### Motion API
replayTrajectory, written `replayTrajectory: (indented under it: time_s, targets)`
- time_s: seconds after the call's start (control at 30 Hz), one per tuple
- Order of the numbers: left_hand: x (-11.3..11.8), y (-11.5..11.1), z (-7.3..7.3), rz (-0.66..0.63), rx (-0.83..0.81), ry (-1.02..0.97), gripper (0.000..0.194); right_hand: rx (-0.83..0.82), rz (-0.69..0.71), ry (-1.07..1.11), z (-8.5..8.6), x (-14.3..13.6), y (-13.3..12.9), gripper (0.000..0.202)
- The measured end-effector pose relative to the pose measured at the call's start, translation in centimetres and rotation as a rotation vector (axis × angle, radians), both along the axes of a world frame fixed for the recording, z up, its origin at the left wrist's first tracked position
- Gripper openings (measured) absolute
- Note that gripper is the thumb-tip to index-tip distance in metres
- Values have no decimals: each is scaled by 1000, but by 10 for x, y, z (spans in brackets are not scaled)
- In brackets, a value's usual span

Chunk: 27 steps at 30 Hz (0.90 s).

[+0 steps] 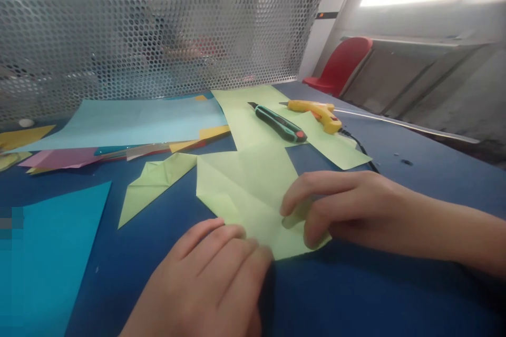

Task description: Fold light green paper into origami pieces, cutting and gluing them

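Note:
A creased light green paper (256,195) lies on the blue table, its left edge folded over. My left hand (213,274) rests at its lower left edge, fingers together over the paper's border; what its fingertips hold, if anything, is hidden. My right hand (340,205) is at the paper's right side, fingers curled, with the paper's right corner between or under the fingertips. A smaller folded green piece (158,181) lies to the left. Behind the creased paper is a green sheet (237,110) with a green and black cutter (279,124) on it.
A yellow glue gun (316,110) with a black cord lies at the back right, near a green strip (336,145). Light blue sheets (138,121) cover coloured papers at the back left. A bright blue sheet (63,253) lies at left. Behind stands a perforated metal panel (158,26).

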<state>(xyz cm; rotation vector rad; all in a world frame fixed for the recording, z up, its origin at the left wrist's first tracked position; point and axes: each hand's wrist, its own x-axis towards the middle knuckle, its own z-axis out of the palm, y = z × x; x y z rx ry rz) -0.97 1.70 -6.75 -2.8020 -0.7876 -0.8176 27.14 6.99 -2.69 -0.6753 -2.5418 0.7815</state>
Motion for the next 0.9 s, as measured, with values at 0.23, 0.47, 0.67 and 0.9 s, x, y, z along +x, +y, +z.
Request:
replayTrajectory:
  time_s: [0.23, 0.47, 0.67, 0.9]
  targets:
    - [5, -5, 2, 25, -53, -10, 25, 27, -15, -88, 6, 0, 3, 33]
    - [3, 3, 2, -69, 13, 41, 33, -98, 3, -183, 18, -2, -7, 21]
    - [9, 4, 4, -41, -173, -26, 39, -79, -22, -145, 17, -2, -9, 25]
    - [7, 2, 4, -33, -233, -54, 39, -32, -7, -177, 15, -1, -2, 11]
